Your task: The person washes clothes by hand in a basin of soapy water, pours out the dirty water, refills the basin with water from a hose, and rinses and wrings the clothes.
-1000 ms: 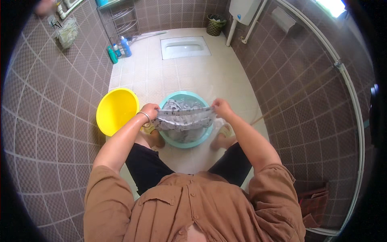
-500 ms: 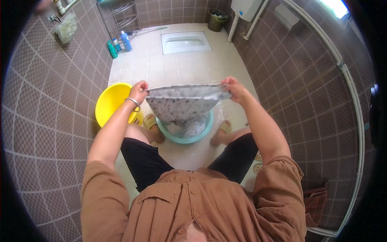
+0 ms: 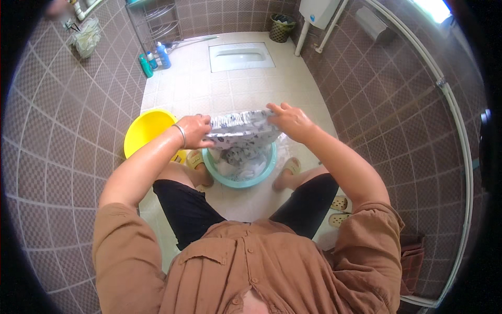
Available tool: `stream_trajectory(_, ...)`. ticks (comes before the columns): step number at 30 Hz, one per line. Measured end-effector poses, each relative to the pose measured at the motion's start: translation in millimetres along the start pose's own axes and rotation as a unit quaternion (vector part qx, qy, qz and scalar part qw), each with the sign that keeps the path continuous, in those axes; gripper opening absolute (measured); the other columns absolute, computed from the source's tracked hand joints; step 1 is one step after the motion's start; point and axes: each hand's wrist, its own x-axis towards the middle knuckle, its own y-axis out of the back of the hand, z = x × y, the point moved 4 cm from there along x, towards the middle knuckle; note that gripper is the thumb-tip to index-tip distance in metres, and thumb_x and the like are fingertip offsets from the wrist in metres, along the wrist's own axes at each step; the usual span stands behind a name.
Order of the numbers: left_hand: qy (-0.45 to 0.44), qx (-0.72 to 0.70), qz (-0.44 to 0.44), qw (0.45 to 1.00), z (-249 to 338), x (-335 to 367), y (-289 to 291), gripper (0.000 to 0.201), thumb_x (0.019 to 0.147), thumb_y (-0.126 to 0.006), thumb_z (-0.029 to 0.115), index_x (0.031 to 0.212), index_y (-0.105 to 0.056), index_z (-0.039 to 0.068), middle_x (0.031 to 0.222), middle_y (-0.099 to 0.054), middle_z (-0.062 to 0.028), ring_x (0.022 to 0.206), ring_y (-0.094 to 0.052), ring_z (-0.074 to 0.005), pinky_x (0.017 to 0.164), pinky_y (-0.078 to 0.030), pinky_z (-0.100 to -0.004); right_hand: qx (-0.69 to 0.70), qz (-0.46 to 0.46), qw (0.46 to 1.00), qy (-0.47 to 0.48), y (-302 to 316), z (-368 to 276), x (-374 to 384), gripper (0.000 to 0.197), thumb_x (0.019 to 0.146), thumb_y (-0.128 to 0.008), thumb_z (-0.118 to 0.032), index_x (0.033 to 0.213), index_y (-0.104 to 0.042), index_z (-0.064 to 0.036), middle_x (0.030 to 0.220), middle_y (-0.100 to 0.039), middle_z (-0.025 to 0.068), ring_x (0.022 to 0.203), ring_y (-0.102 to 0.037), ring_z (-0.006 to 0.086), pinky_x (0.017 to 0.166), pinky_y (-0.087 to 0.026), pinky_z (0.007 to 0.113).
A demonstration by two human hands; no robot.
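Observation:
Over a light-blue basin (image 3: 238, 184), I hold up a wet-looking white garment with a dark print (image 3: 243, 128). Its gathered elastic waistband runs between my hands, while the lower part hangs into the basin. My left hand (image 3: 196, 131), a silver bangle at its wrist, is closed on the left end of the waistband. At the other end my right hand (image 3: 291, 122) pinches the band, its fingers partly bent. Whitish cloth (image 3: 251, 167) lies bunched in the basin under the garment; how much liquid is there cannot be made out.
A yellow tub (image 3: 137, 137) stands left of the basin. My slippered feet flank the basin. Farther off are bottles (image 3: 163, 55), a wire rack (image 3: 157, 23), a squat toilet (image 3: 242, 56) and a waste bin (image 3: 281, 29). Perforated slippers (image 3: 339, 212) lie by my right leg.
My hands have come closer together. The waistband, stretched taut and wide before, is now slack and gathered, and the garment hangs lower toward the basin.

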Motion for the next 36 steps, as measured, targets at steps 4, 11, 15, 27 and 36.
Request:
stream_trajectory(4, 0.018, -0.045, 0.066, 0.997, -14.3, -2.9, 3.7, 0.021, 0.068, -0.064, 0.029, 0.071, -0.061, 0.009, 0.079, -0.054, -0.0104, 0.079, -0.054, -0.0276, 0.071, -0.045, -0.0363, -0.038, -0.114, 0.991, -0.051, 7.2, 3.7, 1.4, 0.022, 0.068, -0.056, -0.013, 0.09, -0.061, -0.0112, 0.104, -0.051, 0.0088, 0.097, -0.047, 0.0275, 0.081, -0.043, 0.038)
stream_trajectory(11, 0.153, -0.431, 0.339, 0.822, -29.5, 2.3, 50.2, 0.017, 0.068, -0.068, 0.015, 0.078, -0.055, 0.008, 0.074, -0.053, -0.009, 0.072, -0.053, -0.0214, 0.065, -0.043, -0.0307, 0.231, 0.097, 0.957, -0.146, 35.2, 7.0, -7.8, 0.021, 0.072, -0.046, -0.006, 0.089, -0.058, -0.007, 0.099, -0.05, 0.0122, 0.093, -0.049, 0.0311, 0.079, -0.042, 0.038)
stream_trajectory(15, 0.215, -0.294, 0.023, 0.931, -14.6, 7.7, -1.4, 0.026, 0.066, -0.07, 0.021, 0.086, -0.056, 0.013, 0.08, -0.059, -0.0121, 0.077, -0.057, -0.0225, 0.07, -0.044, -0.0316, 0.215, -0.022, 0.961, -0.171, 6.3, 6.3, -16.2, 0.023, 0.073, -0.046, -0.006, 0.094, -0.056, -0.0065, 0.097, -0.052, 0.0127, 0.093, -0.051, 0.0306, 0.08, -0.041, 0.037)
stream_trajectory(27, 0.079, -0.733, 0.374, 0.563, 40.4, 51.2, 37.3, 0.078, 0.064, -0.074, 0.033, 0.123, -0.032, 0.005, 0.105, -0.05, -0.0065, 0.096, -0.048, -0.0142, 0.081, -0.042, -0.0285, 0.535, 0.141, 0.814, -0.179, 80.2, -58.5, 46.6, 0.027, 0.078, -0.054, -0.01, 0.102, -0.044, -0.0044, 0.087, -0.048, 0.0031, 0.08, -0.047, 0.009, 0.067, -0.04, 0.022)
stream_trajectory(36, 0.153, -0.727, 0.401, 0.535, 41.3, 61.1, 116.1, 0.038, 0.068, -0.068, 0.01, 0.101, -0.051, 0.002, 0.09, -0.058, -0.0056, 0.082, -0.056, -0.0147, 0.073, -0.046, -0.0266, 0.466, 0.287, 0.833, -0.085, 34.4, -28.1, -6.4, 0.108, 0.053, -0.079, -0.033, 0.135, -0.013, -0.0088, 0.136, -0.023, 0.0182, 0.123, -0.028, 0.0306, 0.099, -0.026, 0.04)
